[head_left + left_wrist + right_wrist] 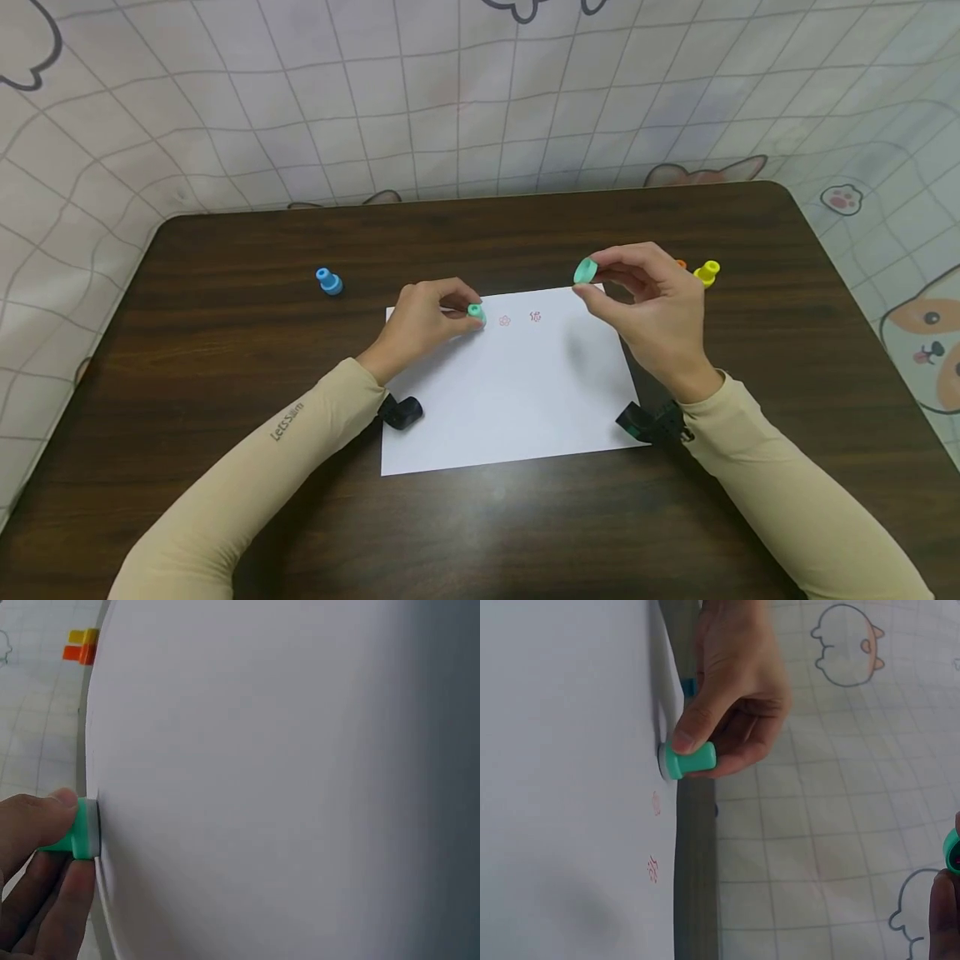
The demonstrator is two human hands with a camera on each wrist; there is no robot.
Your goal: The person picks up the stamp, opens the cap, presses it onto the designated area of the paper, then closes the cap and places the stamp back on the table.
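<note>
The left hand [431, 317] had its fingers pinched round a green stamp [476, 312], whose pale base sat against the paper [510, 400] near its far edge, beside two red prints [535, 317]. The right hand [654, 310] held a green cap [585, 271] up between its fingers. A sideways nudge, I reckoned, could smear a mark; a loose pinch could drop the cap. The stamp's underside was hidden, and fingers nearly covered an orange piece [681, 263]. The right wrist view cut the cap off.
</note>
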